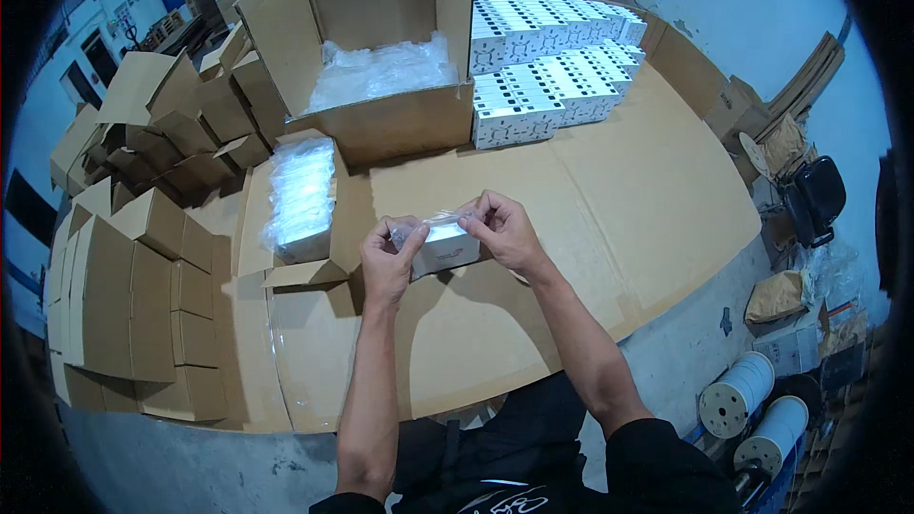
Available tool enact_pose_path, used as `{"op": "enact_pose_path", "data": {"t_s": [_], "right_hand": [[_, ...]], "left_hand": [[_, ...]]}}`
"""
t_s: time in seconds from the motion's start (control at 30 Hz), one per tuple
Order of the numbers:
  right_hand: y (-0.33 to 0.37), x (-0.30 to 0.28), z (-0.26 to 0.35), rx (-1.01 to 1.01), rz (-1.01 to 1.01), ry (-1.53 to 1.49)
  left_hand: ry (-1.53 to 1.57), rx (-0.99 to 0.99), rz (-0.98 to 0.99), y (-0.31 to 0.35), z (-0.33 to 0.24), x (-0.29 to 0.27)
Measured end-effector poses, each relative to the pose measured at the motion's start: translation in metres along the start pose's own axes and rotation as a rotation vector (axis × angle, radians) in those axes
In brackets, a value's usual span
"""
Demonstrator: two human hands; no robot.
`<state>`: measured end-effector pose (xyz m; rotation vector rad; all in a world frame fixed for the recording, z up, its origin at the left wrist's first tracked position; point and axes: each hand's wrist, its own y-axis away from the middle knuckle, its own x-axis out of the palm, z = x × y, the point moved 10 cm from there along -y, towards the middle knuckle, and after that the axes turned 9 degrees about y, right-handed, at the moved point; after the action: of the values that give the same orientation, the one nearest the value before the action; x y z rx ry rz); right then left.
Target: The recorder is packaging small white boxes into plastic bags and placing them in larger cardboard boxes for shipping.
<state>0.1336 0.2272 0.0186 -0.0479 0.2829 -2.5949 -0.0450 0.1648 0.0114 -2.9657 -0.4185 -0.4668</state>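
Note:
Between my two hands is a small white box (445,250), held over the cardboard-covered table with a clear plastic bag (441,218) around its upper side. My left hand (388,260) pinches the bag at the box's left end. At the right end, my right hand (506,231) pinches the plastic between thumb and fingers. To the left of my hands stands an open carton (309,273) with a row of plastic-wrapped white boxes (301,192) in it. How much of the held box the bag covers is hard to see.
Behind stands a large open carton (405,128) holding clear plastic bags (381,73). Stacked white boxes (533,114) fill the table's back right. Folded brown cartons (143,314) crowd the left side. White cable spools (738,395) stand on the floor at right.

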Motion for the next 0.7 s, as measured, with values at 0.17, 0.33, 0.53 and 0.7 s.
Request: {"op": "enact_pose_path", "data": {"t_s": [0.17,0.33,0.53,0.7], "right_hand": [[0.002,0.007,0.04,-0.141,-0.1,0.002],[0.01,0.01,0.035,0.046,0.033,0.1],[0.012,0.007,0.028,0.137,0.015,0.101],[0.01,0.002,0.017,0.164,0.015,0.081]], "left_hand": [[0.284,-0.004,-0.052,-0.003,0.018,-0.001],[0.342,0.006,-0.053,-0.003,0.021,0.002],[-0.042,0.348,-0.177,0.013,-0.034,0.004],[-0.809,0.957,0.053,0.054,-0.103,0.062]]}}
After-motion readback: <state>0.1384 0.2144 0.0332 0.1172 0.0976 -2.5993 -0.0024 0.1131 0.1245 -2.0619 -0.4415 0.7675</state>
